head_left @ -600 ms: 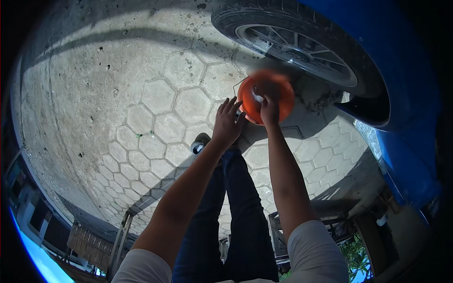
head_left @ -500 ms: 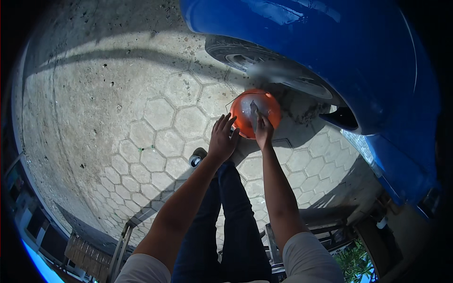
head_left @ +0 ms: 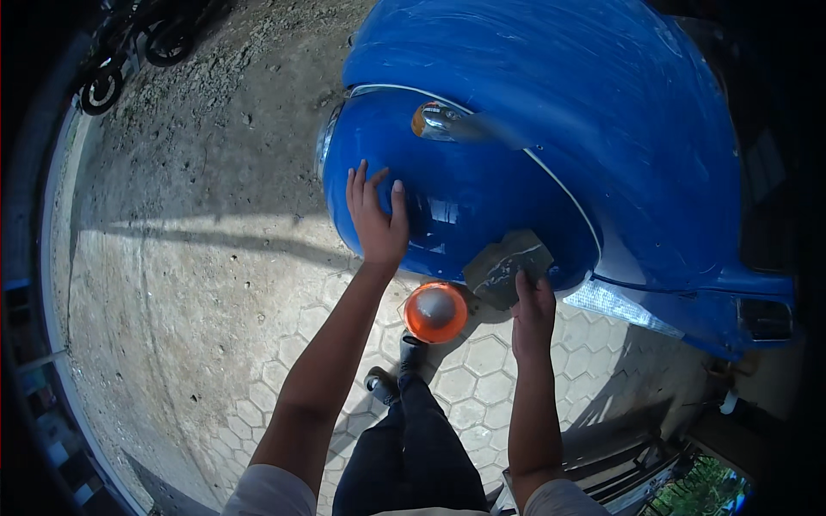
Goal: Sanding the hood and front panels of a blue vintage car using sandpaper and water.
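My left hand (head_left: 375, 215) is spread over the rounded blue front fender (head_left: 447, 198) of a vehicle; whether it touches the paint is unclear. My right hand (head_left: 532, 314) grips a flat, dark grey, wet-looking piece (head_left: 499, 262) against or just over the fender's lower right part; its material is unclear. An orange bucket (head_left: 410, 314) with a pale, cloudy middle stands on the paving below, between my hands and near my feet. A chrome lamp with amber (head_left: 428, 119) sits on the fender's upper part.
The blue bodywork (head_left: 654, 146) fills the upper right, with a running board (head_left: 619, 310) at right. Hexagonal pavers (head_left: 477, 374) lie under me, and rough concrete ground (head_left: 172, 301) spreads left. Parked two-wheelers (head_left: 101, 90) stand at the far upper left. Dark timber structures (head_left: 619, 447) are at the lower right.
My hands have come up from the bucket to the fender. The right now carries the grey piece out of the bucket. The view has shifted upward, so the wheel is hidden.
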A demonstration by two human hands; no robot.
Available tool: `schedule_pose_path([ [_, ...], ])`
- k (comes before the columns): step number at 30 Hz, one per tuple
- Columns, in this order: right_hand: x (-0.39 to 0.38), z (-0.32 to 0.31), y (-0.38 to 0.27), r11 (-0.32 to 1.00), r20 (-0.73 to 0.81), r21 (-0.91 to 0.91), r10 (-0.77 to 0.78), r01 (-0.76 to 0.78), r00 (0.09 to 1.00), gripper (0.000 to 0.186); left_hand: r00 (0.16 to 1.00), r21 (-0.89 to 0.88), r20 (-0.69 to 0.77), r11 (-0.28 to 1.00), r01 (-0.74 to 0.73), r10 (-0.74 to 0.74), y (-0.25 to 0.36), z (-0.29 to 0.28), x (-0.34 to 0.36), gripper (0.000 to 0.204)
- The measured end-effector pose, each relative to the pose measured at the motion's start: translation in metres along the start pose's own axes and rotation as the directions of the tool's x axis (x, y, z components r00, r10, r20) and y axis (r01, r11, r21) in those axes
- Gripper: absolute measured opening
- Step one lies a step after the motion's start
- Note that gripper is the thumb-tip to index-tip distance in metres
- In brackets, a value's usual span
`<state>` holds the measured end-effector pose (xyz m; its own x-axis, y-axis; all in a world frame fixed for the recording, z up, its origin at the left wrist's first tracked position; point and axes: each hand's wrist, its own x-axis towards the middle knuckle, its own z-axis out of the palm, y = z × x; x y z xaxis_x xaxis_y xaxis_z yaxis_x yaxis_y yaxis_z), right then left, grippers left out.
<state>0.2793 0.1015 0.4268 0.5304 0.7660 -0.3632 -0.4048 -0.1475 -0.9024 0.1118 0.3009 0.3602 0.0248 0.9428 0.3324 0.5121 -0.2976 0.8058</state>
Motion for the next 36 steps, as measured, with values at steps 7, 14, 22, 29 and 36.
schedule_pose_path([
  [7, 0.111, 0.06, -0.054, 0.12, 0.496, -0.782, -0.475, 0.612, 0.727, 0.037, 0.999, 0.273, 0.026, 0.962, 0.017, -0.025, -0.048, 0.062, 0.134, 0.051],
  [14, 0.122, 0.08, -0.009, -0.113, 0.594, -0.797, -0.324, 0.593, 0.736, 0.06, 0.988, 0.271, 0.12, 0.961, 0.063, -0.099, -0.064, 0.061, 0.107, 0.053],
  [22, 0.13, 0.078, 0.006, -0.157, 0.362, -0.932, -0.362, 0.327, 0.859, 0.06, 0.982, 0.262, 0.135, 0.96, 0.095, -0.134, -0.058, 0.054, 0.106, 0.053],
  [29, 0.128, 0.077, 0.009, -0.155, 0.381, -0.924, -0.321, 0.348, 0.867, 0.066, 0.968, 0.277, 0.182, 0.954, 0.117, -0.172, -0.057, 0.05, 0.102, 0.054],
  [36, 0.13, 0.108, 0.017, -0.243, 0.592, -0.779, 0.017, 0.578, 0.806, 0.068, 0.966, 0.287, 0.03, 0.928, 0.237, -0.256, -0.05, 0.058, 0.094, 0.059],
])
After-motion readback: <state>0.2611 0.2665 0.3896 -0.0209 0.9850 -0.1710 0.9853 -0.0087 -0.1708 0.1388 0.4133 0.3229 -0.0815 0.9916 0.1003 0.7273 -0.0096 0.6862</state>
